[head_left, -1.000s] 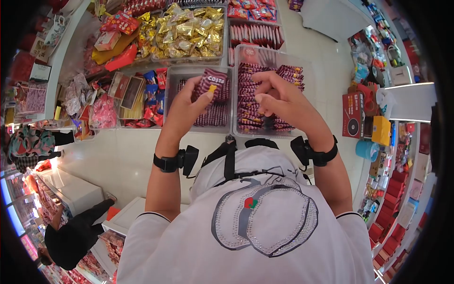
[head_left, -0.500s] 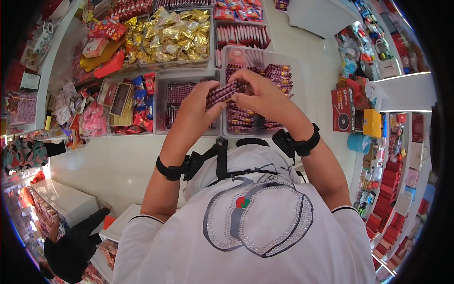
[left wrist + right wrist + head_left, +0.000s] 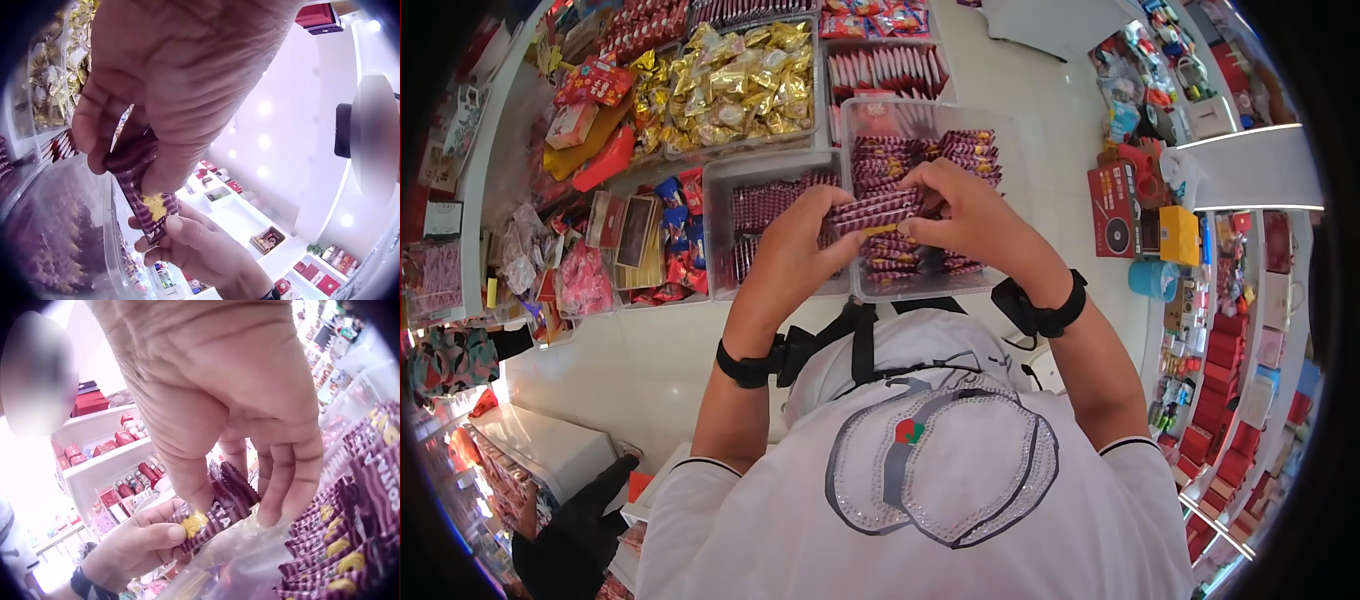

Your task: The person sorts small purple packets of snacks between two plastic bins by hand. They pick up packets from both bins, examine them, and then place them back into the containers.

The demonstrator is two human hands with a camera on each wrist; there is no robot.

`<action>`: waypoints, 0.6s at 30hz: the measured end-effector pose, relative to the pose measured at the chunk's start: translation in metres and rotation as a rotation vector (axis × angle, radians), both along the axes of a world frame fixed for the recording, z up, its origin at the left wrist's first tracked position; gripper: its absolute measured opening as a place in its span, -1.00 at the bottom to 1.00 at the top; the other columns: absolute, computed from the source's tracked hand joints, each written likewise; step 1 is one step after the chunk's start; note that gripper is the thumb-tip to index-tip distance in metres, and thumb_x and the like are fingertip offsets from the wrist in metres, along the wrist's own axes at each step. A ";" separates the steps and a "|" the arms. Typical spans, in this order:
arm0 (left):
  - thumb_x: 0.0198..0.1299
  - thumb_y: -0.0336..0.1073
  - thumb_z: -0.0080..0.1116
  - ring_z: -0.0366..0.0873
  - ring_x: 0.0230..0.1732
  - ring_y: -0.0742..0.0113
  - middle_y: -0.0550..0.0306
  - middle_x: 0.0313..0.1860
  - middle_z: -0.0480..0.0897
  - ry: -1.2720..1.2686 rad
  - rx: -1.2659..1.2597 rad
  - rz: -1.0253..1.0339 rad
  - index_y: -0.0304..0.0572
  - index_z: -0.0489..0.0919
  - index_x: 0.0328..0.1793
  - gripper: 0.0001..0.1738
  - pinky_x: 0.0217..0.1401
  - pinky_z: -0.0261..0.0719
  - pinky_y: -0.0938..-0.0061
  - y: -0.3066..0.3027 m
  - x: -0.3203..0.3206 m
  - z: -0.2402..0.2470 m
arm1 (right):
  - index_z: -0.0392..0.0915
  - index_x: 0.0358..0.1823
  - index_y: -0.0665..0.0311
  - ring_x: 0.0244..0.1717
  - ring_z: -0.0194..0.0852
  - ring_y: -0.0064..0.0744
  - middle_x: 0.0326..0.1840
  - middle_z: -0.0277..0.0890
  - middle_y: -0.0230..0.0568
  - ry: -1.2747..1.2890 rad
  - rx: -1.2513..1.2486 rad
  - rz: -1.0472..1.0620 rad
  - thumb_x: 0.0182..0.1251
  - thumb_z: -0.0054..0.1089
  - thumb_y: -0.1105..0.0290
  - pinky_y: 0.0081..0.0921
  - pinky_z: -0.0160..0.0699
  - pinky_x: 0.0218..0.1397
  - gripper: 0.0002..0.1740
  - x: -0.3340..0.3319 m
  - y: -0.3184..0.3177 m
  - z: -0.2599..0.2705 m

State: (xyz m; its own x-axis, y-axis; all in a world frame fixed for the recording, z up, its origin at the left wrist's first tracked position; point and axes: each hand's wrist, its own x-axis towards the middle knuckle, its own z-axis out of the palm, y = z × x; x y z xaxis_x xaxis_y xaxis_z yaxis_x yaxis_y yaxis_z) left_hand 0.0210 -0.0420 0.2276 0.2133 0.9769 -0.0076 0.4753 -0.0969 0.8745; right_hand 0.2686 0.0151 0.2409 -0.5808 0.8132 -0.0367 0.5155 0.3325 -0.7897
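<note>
Between my two hands is a purple striped snack packet (image 3: 878,208) with a yellow design and part of a COSTA label. My left hand (image 3: 795,240) pinches one end between thumb and fingers. At the other end, my right hand (image 3: 970,210) grips it, thumb low and fingers above. More purple edges show beside the packet (image 3: 219,515) in the right wrist view. Below the hands stands the right clear bin (image 3: 920,290), where similar packets (image 3: 890,262) stand in rows. The left clear bin (image 3: 712,215), partly behind my left hand, also contains purple packets.
Behind the bins are gold-wrapped candies (image 3: 750,85) and a bin of red-and-white packets (image 3: 888,70). Blue and red wrapped sweets (image 3: 680,235) lie left. Stocked shelves (image 3: 1230,350) line the right side. A person in dark clothes (image 3: 570,535) is at lower left.
My left hand held the packet upright over the left bin, with the right hand apart. The hands came together, and both now hold it lying sideways. The head view has shifted right.
</note>
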 end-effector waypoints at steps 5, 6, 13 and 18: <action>0.23 -0.37 0.42 0.56 -0.17 0.38 0.08 -0.12 0.62 0.029 -0.004 -0.051 -0.24 0.54 0.20 -0.56 -0.08 0.56 0.46 -0.001 0.007 0.008 | 0.58 0.03 0.24 -0.03 0.51 0.02 -0.05 0.52 -0.07 -0.091 0.324 0.127 0.09 0.49 0.31 -0.15 0.55 0.06 -0.54 -0.006 0.003 0.020; 0.22 -0.37 0.43 0.56 -0.16 0.36 0.07 -0.12 0.61 0.031 0.032 -0.055 -0.24 0.54 0.20 -0.55 -0.08 0.56 0.45 0.000 0.007 0.007 | 0.58 0.01 0.24 -0.02 0.50 0.04 -0.06 0.53 -0.07 -0.122 0.336 0.165 0.07 0.49 0.31 -0.12 0.54 0.06 -0.55 -0.007 0.004 0.020; 0.22 -0.32 0.45 0.56 -0.16 0.35 0.08 -0.03 0.61 0.020 0.079 -0.033 -0.22 0.54 0.27 -0.49 -0.09 0.54 0.46 0.006 0.011 0.007 | 0.57 0.00 0.28 -0.01 0.54 0.06 -0.11 0.56 -0.04 -0.175 0.324 0.242 0.10 0.46 0.32 -0.07 0.56 0.06 -0.57 -0.012 0.013 0.009; 0.29 -0.29 0.41 0.56 -0.17 0.39 0.07 0.04 0.63 -0.090 0.052 0.162 -0.27 0.54 0.30 -0.50 -0.07 0.58 0.46 0.007 -0.004 -0.001 | 0.56 0.03 0.28 -0.02 0.58 0.09 -0.09 0.55 -0.05 -0.173 0.375 0.112 0.13 0.46 0.35 -0.11 0.58 0.03 -0.57 -0.007 0.049 0.016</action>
State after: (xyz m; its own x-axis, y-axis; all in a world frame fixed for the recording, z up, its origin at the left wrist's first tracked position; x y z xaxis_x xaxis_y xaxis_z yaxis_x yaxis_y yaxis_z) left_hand 0.0169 -0.0347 0.2263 0.0510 0.9971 0.0559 0.4083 -0.0719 0.9100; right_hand 0.2612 0.0636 0.2572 -0.6774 0.7211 0.1451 0.5743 0.6418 -0.5083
